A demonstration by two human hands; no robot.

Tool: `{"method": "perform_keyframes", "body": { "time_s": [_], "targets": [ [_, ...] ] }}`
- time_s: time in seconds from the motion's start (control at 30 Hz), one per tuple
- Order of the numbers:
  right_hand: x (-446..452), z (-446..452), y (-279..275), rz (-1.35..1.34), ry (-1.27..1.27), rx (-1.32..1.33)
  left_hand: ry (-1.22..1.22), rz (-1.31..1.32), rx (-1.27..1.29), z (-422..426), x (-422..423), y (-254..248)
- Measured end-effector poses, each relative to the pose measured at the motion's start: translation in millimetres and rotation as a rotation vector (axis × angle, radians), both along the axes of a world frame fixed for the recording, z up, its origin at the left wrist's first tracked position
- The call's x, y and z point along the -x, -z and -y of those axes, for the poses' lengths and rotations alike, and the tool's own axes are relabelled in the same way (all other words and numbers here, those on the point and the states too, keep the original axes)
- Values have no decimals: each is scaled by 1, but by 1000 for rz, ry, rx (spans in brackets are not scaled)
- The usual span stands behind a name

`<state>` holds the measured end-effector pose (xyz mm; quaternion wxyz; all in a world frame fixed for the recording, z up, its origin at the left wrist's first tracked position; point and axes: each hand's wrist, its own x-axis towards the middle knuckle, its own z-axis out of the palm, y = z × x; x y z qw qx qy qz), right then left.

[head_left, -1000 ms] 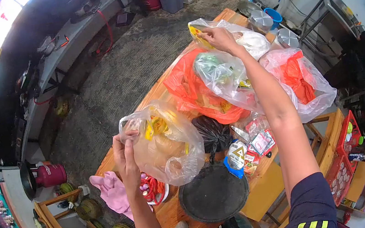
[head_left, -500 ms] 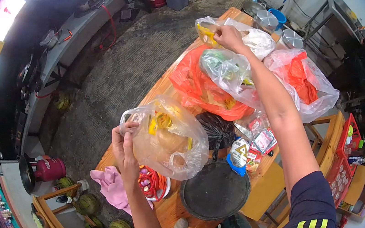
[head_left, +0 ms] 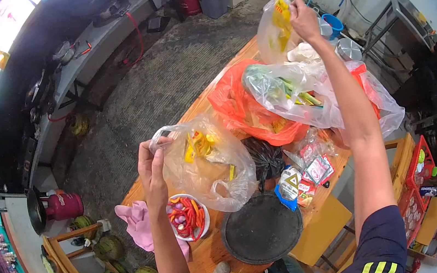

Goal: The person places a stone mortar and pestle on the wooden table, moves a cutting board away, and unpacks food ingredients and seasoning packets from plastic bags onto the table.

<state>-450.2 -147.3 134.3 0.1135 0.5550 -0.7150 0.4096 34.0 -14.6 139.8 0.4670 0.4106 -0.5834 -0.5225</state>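
Note:
My left hand (head_left: 153, 156) is closed on the handle of a clear plastic bag (head_left: 206, 166) with yellow packets inside. At the table's far end, my right hand (head_left: 303, 19) pinches a clear plastic bag with yellow print (head_left: 275, 29), held upright above the tabletop. Beneath my right forearm lies a clear bag of green vegetables (head_left: 290, 91). An orange plastic bag (head_left: 232, 93) sits between the two held bags. Below the left bag stand a white bowl of red chillies and shallots (head_left: 188, 218) and a round dark stone mortar (head_left: 262, 230).
Small seasoning packets (head_left: 314, 171) and a black plastic bag (head_left: 265, 158) lie mid-table. A pink cloth (head_left: 137, 224) hangs at the left edge, and a round stone (head_left: 221, 270) rests near me. Metal pots (head_left: 349, 48) stand beyond the right side.
My right hand has moved up and to the right, lifting the bag with yellow print off the pile. The left bag stays in my left hand. More of the green vegetables shows.

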Motion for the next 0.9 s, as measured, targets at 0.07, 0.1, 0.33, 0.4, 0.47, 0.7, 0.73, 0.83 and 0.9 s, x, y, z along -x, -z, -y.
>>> {"method": "perform_keyframes", "body": {
  "time_s": [0.07,0.1,0.33,0.4,0.47,0.7,0.73,0.83,0.9],
  "targets": [
    [-5,-17,-34,-15,-37,40,-14,15,6,5,-1,2],
    [-8,-27,-51,15,-55,11,-24,23,6,7,-3,3],
    [-9,-71,-82,1,-45,-130,31,-14,-46,13,0,3],
    [-2,-85,-85,92,-45,-152,58,-94,-52,12,0,8],
    [-36,-114,-111,341,-32,-220,71,-29,7,16,0,7],
    [-77,-187,-185,74,-199,-79,53,8,34,26,-9,6],
    [-78,-198,-197,61,-231,-74,105,51,36,29,-13,9],
    [-113,-219,-223,33,-486,162,105,-2,9,30,-10,16],
    [-117,-238,-206,234,-557,119,108,-30,-6,27,-10,16]
  ]
}}
